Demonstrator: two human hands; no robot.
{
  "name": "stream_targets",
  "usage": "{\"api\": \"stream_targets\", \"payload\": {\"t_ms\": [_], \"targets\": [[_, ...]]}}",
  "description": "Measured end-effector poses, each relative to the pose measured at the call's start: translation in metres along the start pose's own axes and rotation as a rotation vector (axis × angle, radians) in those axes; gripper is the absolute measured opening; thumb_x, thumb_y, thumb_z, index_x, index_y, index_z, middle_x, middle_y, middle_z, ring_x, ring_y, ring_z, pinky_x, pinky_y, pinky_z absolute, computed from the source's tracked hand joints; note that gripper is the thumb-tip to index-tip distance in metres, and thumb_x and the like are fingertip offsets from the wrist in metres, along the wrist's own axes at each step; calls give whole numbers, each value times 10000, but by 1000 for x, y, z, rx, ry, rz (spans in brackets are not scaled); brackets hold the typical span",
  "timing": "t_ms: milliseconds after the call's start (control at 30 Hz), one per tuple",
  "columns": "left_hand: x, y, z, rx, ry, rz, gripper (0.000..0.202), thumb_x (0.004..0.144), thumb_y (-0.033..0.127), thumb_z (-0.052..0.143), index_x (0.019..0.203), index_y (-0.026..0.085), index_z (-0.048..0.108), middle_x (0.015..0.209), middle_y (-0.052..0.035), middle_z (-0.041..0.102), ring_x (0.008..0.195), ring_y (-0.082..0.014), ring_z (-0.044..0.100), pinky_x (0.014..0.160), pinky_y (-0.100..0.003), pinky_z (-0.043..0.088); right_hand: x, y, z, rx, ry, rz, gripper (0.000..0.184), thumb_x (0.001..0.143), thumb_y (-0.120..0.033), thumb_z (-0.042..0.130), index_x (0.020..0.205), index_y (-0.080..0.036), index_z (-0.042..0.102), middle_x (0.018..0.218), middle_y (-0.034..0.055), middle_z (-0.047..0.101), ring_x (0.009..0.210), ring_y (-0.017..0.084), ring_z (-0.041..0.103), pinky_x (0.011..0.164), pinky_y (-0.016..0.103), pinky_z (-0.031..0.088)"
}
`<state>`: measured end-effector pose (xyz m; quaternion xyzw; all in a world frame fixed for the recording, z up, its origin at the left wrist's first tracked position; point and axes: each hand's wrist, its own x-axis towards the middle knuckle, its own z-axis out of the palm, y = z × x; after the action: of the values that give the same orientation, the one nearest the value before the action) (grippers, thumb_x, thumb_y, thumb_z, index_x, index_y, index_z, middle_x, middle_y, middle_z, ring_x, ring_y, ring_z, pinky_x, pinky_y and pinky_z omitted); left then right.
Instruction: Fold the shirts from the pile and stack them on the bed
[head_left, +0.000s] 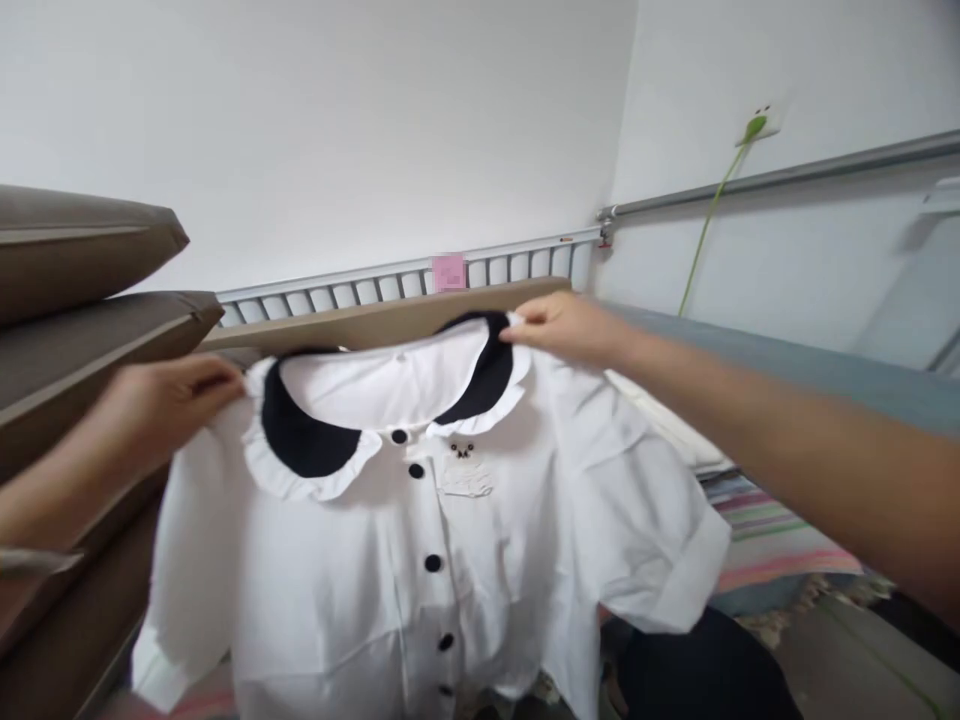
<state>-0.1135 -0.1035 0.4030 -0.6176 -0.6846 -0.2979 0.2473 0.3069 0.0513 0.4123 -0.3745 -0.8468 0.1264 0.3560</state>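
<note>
A white short-sleeved blouse [322,560] hangs in front of me, its buttoned front facing me. It has a black collar edged with white ruffles, a column of black buttons and a small embroidered patch on the chest. My left hand [169,400] pinches the shoulder beside the collar on the left. On the other side, my right hand [566,325] grips the blouse at the collar's ruffled edge. Both hands hold it up by the shoulders, so the collar is spread and the body droops down. The lower hem runs out of view at the bottom.
Brown cushions [82,250] are stacked at the left. Behind the blouse stand a beige backrest [360,322] and a white radiator [517,265]. At right are a grey-blue surface [810,360], a striped cloth [772,530] and a green cord [709,230] plugged into the wall.
</note>
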Motion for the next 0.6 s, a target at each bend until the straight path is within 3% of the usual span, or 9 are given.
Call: {"api": "stream_targets", "payload": {"t_ms": [100, 167, 233, 367, 433, 500, 600], "targets": [[27, -1, 51, 34, -256, 18, 376, 794, 474, 500, 782, 128, 649, 637, 40, 617, 617, -97, 496, 658, -202, 370, 36, 33, 43, -100, -64, -12, 214, 752, -360, 620, 685, -160, 656, 659, -19, 610, 641, 110, 533, 583, 224, 330], [56, -3, 67, 56, -262, 19, 285, 796, 371, 533, 769, 111, 647, 652, 21, 614, 632, -107, 493, 632, -203, 345, 65, 43, 53, -175, -4, -39, 229, 759, -368, 597, 669, -165, 649, 665, -14, 615, 660, 118, 529, 590, 226, 313], [87, -3, 66, 66, -203, 20, 256, 794, 324, 546, 765, 90, 645, 637, 19, 589, 626, -105, 480, 612, -205, 325, 94, 42, 47, -254, 103, -76, 266, 772, -393, 566, 646, -168, 632, 631, -11, 591, 627, 119, 498, 565, 234, 279], [133, 3, 37, 72, -89, -13, 268, 799, 326, 543, 802, 78, 646, 581, 41, 541, 581, -92, 445, 581, -204, 307, 134, 27, 11, -379, 302, -191, 295, 793, -403, 532, 620, -172, 595, 572, -11, 530, 580, 117, 432, 544, 246, 231], [137, 8, 25, 43, -14, -23, 256, 786, 325, 552, 801, 89, 650, 586, 40, 547, 586, -93, 449, 587, -208, 314, 139, 21, -1, -408, 381, -244, 311, 812, -414, 515, 631, -172, 589, 586, -6, 533, 583, 120, 428, 551, 249, 234], [125, 11, 24, 0, 42, 5, 239, 772, 328, 551, 789, 112, 651, 621, 27, 573, 606, -102, 464, 607, -218, 333, 132, 23, -2, -427, 422, -282, 324, 831, -423, 498, 651, -172, 593, 627, 6, 561, 610, 131, 452, 566, 251, 251], [74, 10, 49, -65, 2, 101, 222, 778, 339, 508, 748, 160, 634, 712, -6, 609, 668, -133, 506, 660, -243, 378, 98, 44, 21, -424, 380, -322, 324, 859, -428, 472, 728, -174, 624, 734, 30, 613, 707, 153, 514, 615, 247, 299]]}}
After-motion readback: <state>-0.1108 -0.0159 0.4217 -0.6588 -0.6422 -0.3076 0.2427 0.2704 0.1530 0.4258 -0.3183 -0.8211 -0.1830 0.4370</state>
